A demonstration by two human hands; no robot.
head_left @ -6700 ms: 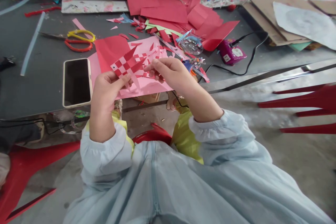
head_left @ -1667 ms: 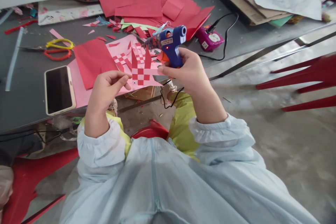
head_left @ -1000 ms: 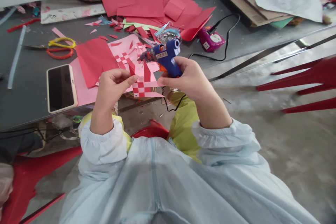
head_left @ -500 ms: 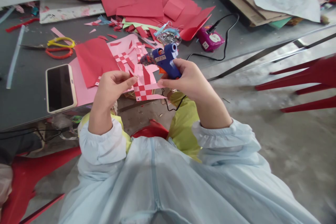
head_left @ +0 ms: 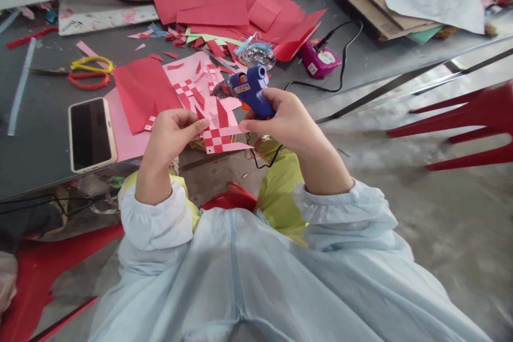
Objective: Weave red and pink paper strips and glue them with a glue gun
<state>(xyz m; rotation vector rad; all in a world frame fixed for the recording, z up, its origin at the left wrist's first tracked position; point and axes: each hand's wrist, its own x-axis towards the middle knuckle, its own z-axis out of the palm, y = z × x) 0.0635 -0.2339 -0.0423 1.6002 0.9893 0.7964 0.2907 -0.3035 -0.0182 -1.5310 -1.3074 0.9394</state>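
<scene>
My left hand (head_left: 170, 133) pinches a red flap of a woven paper fish (head_left: 215, 138), checkered in red and pink with a small eye at its lower left corner. The fish hangs just past the table's front edge, its pink and red tail strips spread out. My right hand (head_left: 284, 115) is wrapped round a blue hot glue gun (head_left: 256, 93), and its thumb is at the end of one pink strip. The glue gun's nozzle points left, above the red strips. More checkered woven pieces (head_left: 185, 90) lie on a pink sheet (head_left: 126, 133) behind the fish.
A phone (head_left: 91, 134), scissors (head_left: 90, 72) and a clear glue stick (head_left: 22, 85) lie on the left. Red paper sheets (head_left: 216, 10) are piled at the back. A purple power socket (head_left: 320, 59) with a black cable and cardboard (head_left: 380, 5) are on the right.
Earlier my right hand held no glue gun; it now grips one. Since then the fish has been turned and lowered, and the gun has come down and left towards it. Lately, almost no movement.
</scene>
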